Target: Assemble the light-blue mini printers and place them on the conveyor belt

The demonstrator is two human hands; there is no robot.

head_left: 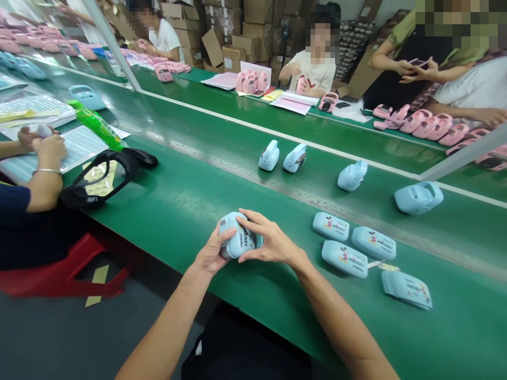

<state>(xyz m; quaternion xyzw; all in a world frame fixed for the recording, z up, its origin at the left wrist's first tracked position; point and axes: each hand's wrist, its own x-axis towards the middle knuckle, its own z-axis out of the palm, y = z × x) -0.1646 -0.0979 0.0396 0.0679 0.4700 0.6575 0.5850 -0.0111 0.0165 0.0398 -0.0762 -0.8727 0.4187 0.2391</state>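
Note:
Between my two hands is a light blue plastic case (239,244) with a Mickey print, held just above the green table's near edge. My left hand (213,250) grips its left end, thumb across the front. Fingers of my right hand (270,238) curl round the top and right side. To the right lie several similar blue printed cases (344,258) on the table. A stack of flat blue printed pieces (407,289) rests nearest to me on that side. What the underside of the held case looks like is hidden.
Blue handled units (419,198) stand spaced along the belt (222,126). At left are black goggles (103,179), a green packet (97,124) and a co-worker's hands (45,145). A red stool (75,266) stands below. Across the belt, people handle pink units (425,124).

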